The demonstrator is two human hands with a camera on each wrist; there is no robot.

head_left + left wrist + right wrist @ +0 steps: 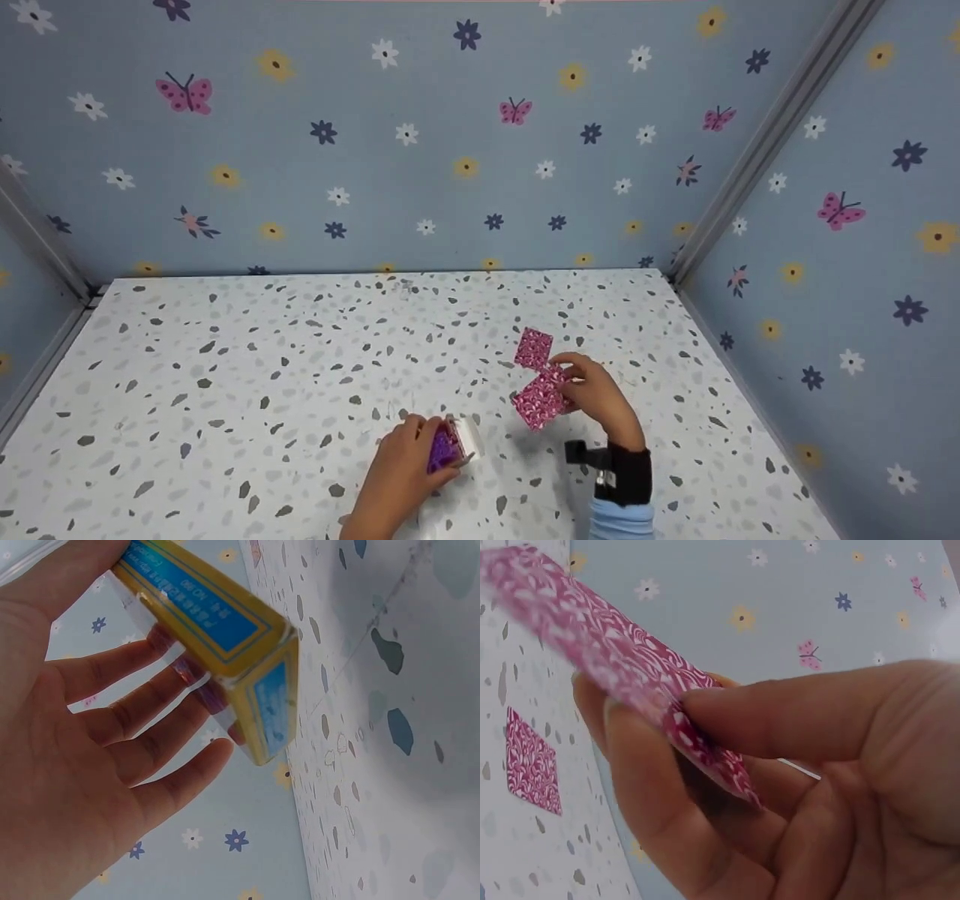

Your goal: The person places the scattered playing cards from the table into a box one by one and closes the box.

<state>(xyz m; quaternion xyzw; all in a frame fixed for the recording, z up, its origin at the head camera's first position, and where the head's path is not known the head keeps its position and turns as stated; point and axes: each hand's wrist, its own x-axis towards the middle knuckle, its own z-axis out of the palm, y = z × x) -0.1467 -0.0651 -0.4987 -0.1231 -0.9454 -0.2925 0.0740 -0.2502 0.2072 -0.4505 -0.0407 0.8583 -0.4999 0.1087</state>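
My left hand [401, 465] grips a small card box [199, 604], yellow-edged with blue printed panels. In the head view its purple side and a white flap standing at its right end show. The thumb presses one side of the box and the fingers reach round the other. To the right, my right hand [600, 394] pinches a playing card [615, 652] with a pink and white swirl pattern between thumb and fingers, tilted above the table. Just beyond it, a second card [533, 348] of the same pattern lies on the table.
The white speckled table [300, 337] runs back to a blue wall [420, 150] printed with flowers and butterflies. Another patterned panel [847, 300] borders the right side. A black strap [626, 476] with a camera mount sits on my right wrist.
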